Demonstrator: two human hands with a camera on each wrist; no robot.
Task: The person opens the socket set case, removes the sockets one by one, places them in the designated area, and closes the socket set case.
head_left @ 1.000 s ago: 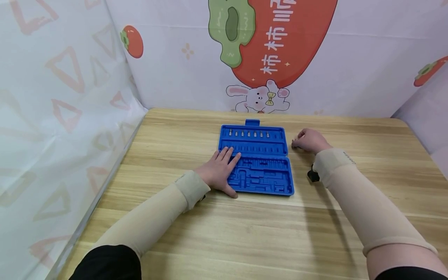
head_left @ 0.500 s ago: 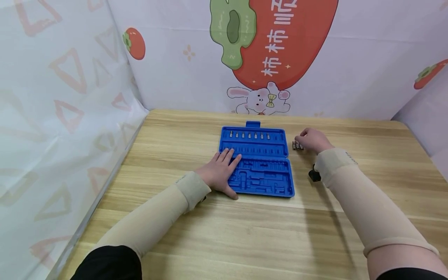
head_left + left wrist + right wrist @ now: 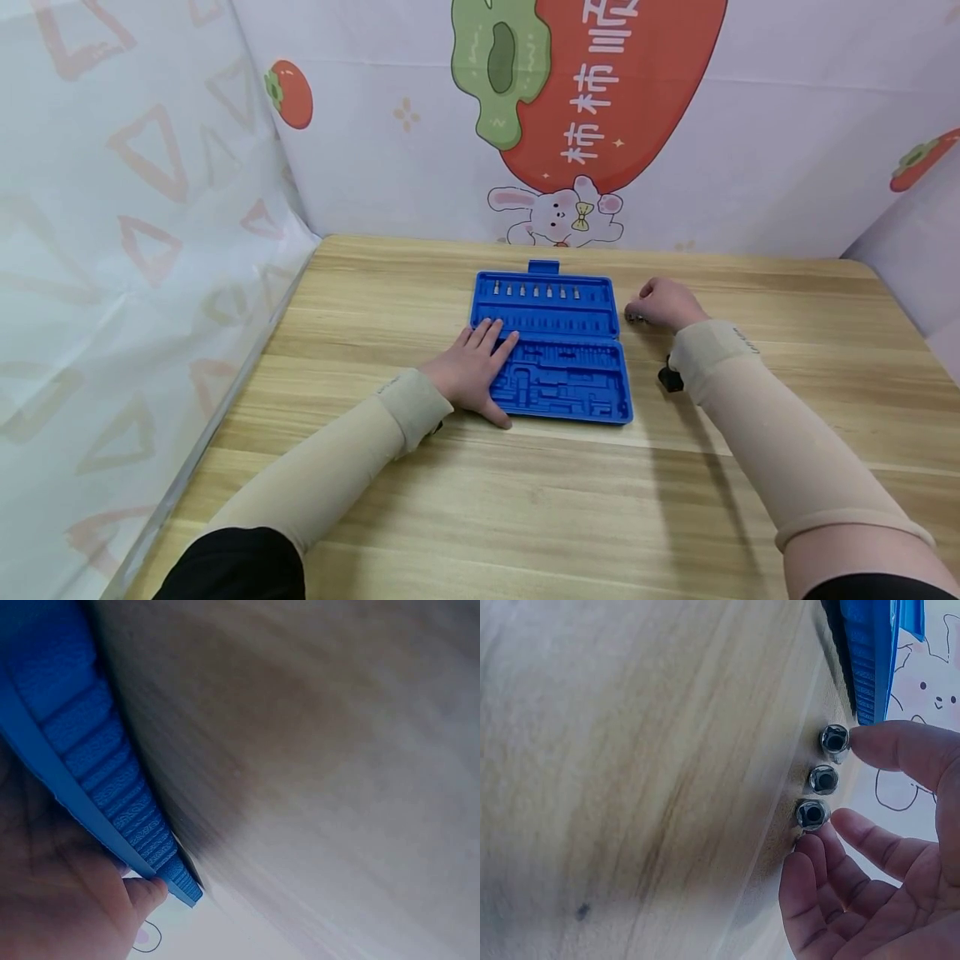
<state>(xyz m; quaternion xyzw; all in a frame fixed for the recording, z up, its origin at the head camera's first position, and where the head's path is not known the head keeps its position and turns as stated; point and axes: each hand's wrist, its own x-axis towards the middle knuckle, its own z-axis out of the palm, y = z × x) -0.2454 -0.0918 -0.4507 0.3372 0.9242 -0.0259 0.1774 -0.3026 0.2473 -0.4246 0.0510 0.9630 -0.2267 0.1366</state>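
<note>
A blue plastic tool case [image 3: 562, 392] lies unfolded flat on the wooden table, its moulded slots facing up. Several small silver bits [image 3: 536, 292] stand in a row in its far half. My left hand [image 3: 467, 368] rests with spread fingers over the case's left edge; the left wrist view shows the case's side wall [image 3: 112, 776] beside the palm. Right of the case, my right hand [image 3: 666, 305] pinches a row of three metal sockets [image 3: 825, 780] from both ends. The thumb [image 3: 892, 746] touches one end socket, the fingers the other. Square holes show in the sockets.
Wood-grain table top [image 3: 480, 508] extends around the case on all sides. A printed cloth backdrop [image 3: 360, 158] rises behind the table's far edge, and another sheet [image 3: 150, 333] hangs at the left. A black wrist camera [image 3: 671, 377] sits under the right wrist.
Half a second ago my right hand was slightly right of the sockets, leaving them in sight; now it has come back left over them. The left hand and case stay put.
</note>
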